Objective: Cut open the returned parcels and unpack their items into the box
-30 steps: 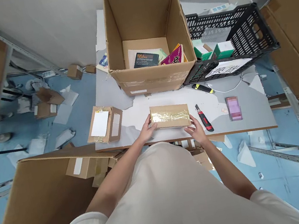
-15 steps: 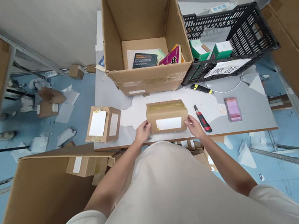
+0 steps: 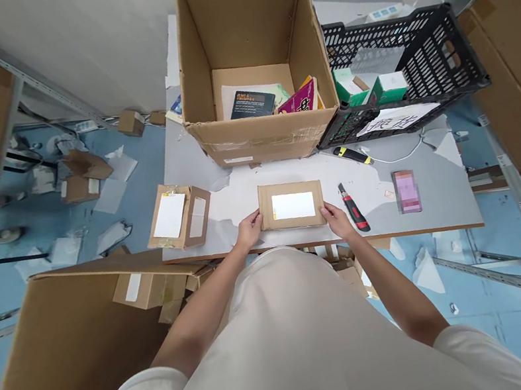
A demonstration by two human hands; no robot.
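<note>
A small cardboard box (image 3: 268, 219) with a white label on its upward face is held at the table's front edge. My left hand (image 3: 250, 229) grips its left end, and my right hand (image 3: 336, 218) grips its right end, fingers closed on the sides. Just right of my right hand lies a red and black utility knife (image 3: 354, 208). To the left of my left hand stands another labelled cardboard box (image 3: 197, 218). Behind the held box is a large open carton (image 3: 264, 134) with several books inside, among them a dark book (image 3: 252, 104) and a magenta one (image 3: 299, 99).
A black plastic crate (image 3: 456, 63) with green-and-white boxes stands at the back right. A yellow and black cutter (image 3: 353, 154) and a phone-like pink rectangle (image 3: 407, 191) lie on the table (image 3: 439, 210). A large open carton (image 3: 78, 335) stands at lower left; cardboard-laden shelving flanks both sides.
The held box has been tilted so its labelled face now points up toward me, and its taped top face no longer shows. Both hands keep their hold on its ends.
</note>
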